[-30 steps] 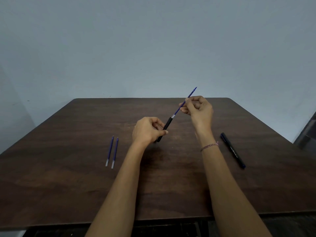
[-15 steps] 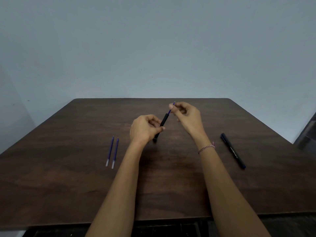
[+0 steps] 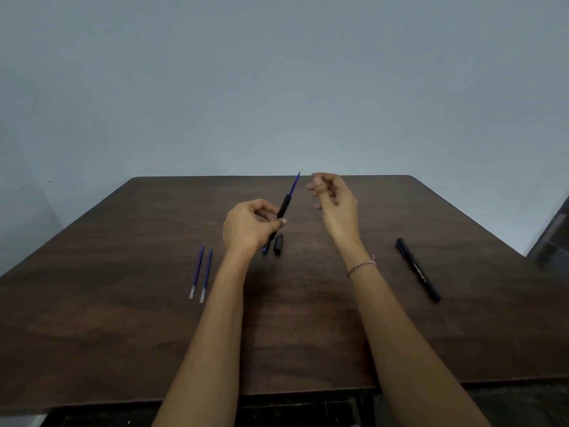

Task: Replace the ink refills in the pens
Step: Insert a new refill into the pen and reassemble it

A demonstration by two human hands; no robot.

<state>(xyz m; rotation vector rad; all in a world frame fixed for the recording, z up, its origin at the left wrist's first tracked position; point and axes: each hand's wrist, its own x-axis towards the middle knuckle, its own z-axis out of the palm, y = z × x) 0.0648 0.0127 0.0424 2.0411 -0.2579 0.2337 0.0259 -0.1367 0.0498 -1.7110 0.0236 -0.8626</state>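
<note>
My left hand grips a black pen barrel, tilted up and away from me over the middle of the table. A blue refill pokes out of the barrel's upper end. My right hand hovers just right of the refill tip without touching it, fingers loosely curled and holding nothing. A short black pen piece lies on the table under my left hand. Two spare blue refills lie side by side to the left. A second, whole dark pen lies to the right.
The brown wooden table ends at a near edge under my forearms, with a plain grey wall behind its far edge. A dark object stands off the table at the far right.
The refill went most of the way into the barrel. My right hand then let go of it and moved off to the right. The left hand kept holding the barrel.
</note>
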